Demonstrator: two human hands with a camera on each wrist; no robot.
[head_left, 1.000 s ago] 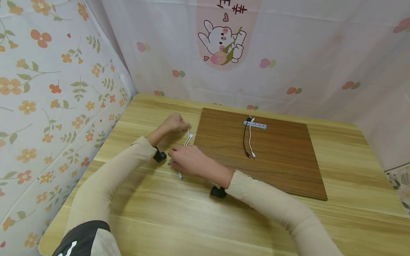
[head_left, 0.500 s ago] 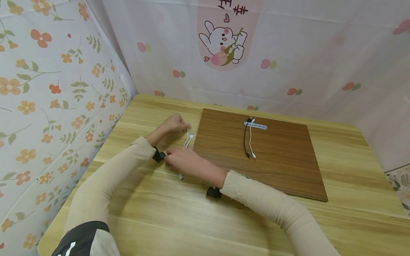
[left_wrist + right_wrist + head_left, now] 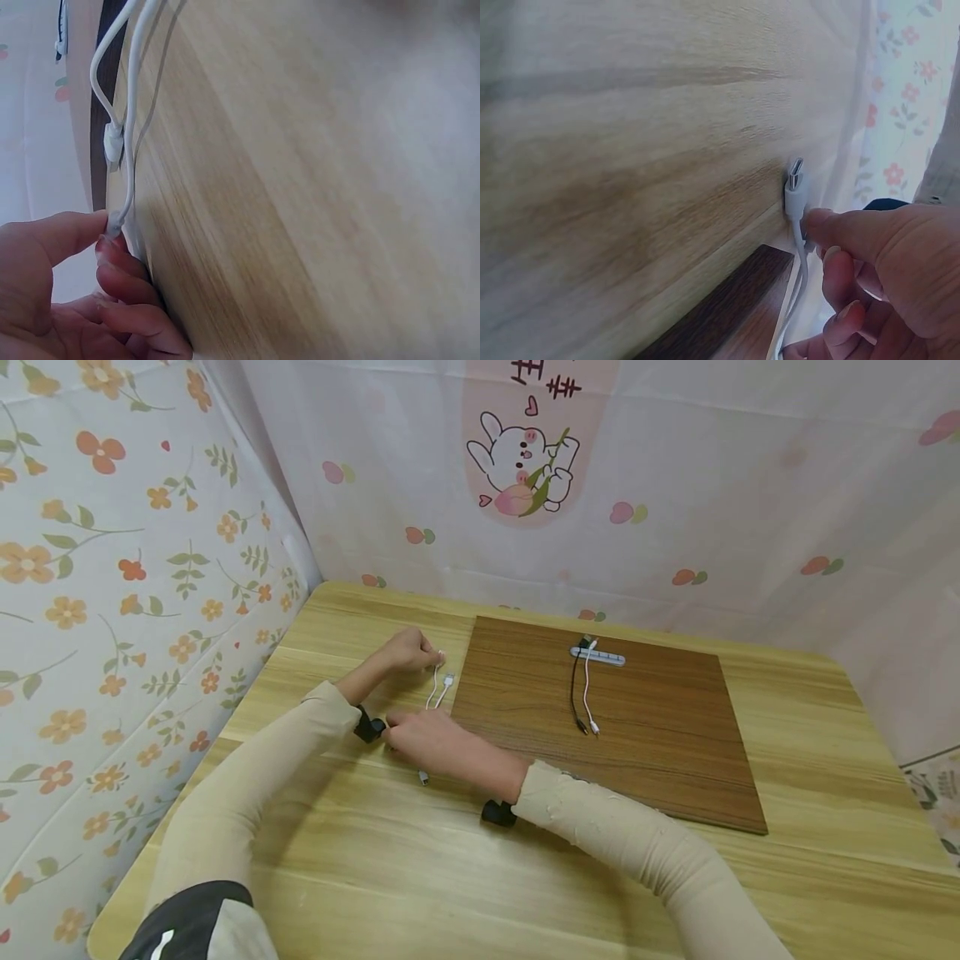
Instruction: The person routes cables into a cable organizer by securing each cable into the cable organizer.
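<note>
In the head view, my left hand (image 3: pixel 408 651) pinches one end of a white charging cable (image 3: pixel 130 97) between thumb and forefinger, left of the brown board. A second white cable lies beside it, its flat plug (image 3: pixel 448 680) near the board's edge. My right hand (image 3: pixel 429 739) is nearer me, over the cables, thumb and forefinger pinched on a cable end that is mostly hidden. Just beyond its thumb, in the right wrist view, a USB-C plug (image 3: pixel 795 187) lies on the table.
The brown board (image 3: pixel 660 735) lies on the wooden table (image 3: pixel 360 877). Near its far edge is a pale blue cable clip strip (image 3: pixel 613 657), with a black cable (image 3: pixel 573 689) and a short white cable (image 3: pixel 587 689) in it. Patterned curtains (image 3: pixel 375 468) hang behind and left.
My right hand has shifted slightly left, and the grey plug end seen at its fingertips earlier is now hidden. My left hand has barely moved, still pinching the cable end.
</note>
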